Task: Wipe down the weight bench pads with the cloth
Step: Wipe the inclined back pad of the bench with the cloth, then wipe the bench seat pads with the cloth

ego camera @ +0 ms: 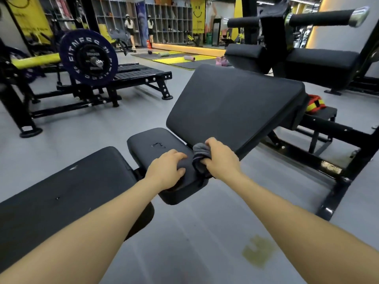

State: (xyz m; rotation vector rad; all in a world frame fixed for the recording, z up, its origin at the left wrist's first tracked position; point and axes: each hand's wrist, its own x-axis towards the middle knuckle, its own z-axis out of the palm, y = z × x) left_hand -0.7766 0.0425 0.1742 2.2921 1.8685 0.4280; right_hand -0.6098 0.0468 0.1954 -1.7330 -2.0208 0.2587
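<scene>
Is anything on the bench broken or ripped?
Yes. The small seat pad has a little tear in its black cover, just ahead of the left hand. The long pad nearer you shows small nicks with pale marks too. The right hand grips the grey cloth beside it.

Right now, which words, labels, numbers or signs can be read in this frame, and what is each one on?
"FITNESS": white letters round the rim of the dark weight plate; the rest of the ring's lettering is too distorted to read.
Hub label of that plate: blurred, unreadable.
Yellow banner with a smiley face: its small print is too small to read.
Yellow banner at the top left: text blurred.
Bench pads, cloth: no text.
</scene>
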